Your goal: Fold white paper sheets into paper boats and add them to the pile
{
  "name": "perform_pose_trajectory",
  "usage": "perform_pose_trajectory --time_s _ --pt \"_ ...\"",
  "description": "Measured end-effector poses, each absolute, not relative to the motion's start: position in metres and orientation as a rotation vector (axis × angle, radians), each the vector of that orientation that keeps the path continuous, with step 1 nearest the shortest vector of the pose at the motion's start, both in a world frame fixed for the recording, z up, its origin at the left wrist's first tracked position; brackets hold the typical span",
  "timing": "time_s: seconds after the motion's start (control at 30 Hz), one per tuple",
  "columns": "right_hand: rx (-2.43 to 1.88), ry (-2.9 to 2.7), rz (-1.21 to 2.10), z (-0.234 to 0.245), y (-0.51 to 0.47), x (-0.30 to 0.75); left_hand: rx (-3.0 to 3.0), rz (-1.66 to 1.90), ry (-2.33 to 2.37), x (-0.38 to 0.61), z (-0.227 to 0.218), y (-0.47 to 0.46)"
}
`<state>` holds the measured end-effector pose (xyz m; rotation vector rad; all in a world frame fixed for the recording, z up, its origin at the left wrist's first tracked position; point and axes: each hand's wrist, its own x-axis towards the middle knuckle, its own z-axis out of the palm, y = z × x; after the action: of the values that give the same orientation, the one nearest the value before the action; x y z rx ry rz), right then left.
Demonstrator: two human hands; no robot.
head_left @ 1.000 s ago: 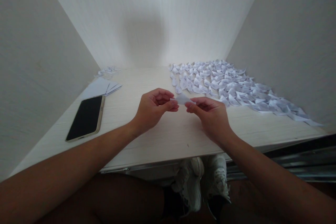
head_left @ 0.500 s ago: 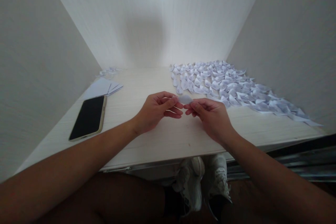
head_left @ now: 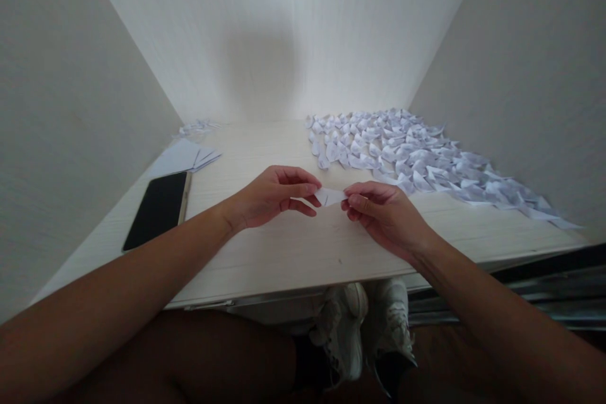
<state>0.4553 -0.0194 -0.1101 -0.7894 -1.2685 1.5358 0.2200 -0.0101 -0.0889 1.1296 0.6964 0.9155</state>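
Observation:
Between my two hands, above the middle of the white tabletop [head_left: 293, 252], is a small folded piece of white paper [head_left: 330, 196]. My left hand [head_left: 281, 196] pinches its left end between thumb and index finger, the other fingers loosely spread. The right end is pinched by my right hand [head_left: 379, 211], with its fingers curled under. A slanted fold line or edge shows on the paper. Many small folded paper pieces [head_left: 402, 154] of boat-like shape lie spread to the right, just beyond my right hand.
A dark-screened phone [head_left: 156, 211] lies at the left, partly behind my left forearm. Flat paper sheets [head_left: 177, 156] are beyond it, with small paper bits [head_left: 199, 127] in the back left corner. Walls enclose the left, back and right. White shoes [head_left: 343, 328] show below the front edge.
The paper has come slightly lower and turned, now showing a flatter face with a slanted line. My left hand has shifted a little left, and the hands are slightly farther apart.

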Motion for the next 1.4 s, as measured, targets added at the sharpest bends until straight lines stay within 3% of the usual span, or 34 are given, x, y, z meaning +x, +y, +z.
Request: perform_pose_trajectory --time_s 0.63,1.4 --pt "-0.853 -1.884 0.676 -0.104 -0.028 0.455 2.217 1.073 0.860 0.221 -0.088 -0.018" --pt "-0.880 -1.993 0.553 -0.113 -0.025 0.456 2.542 1.011 0.834 0.214 -0.087 -0.014"
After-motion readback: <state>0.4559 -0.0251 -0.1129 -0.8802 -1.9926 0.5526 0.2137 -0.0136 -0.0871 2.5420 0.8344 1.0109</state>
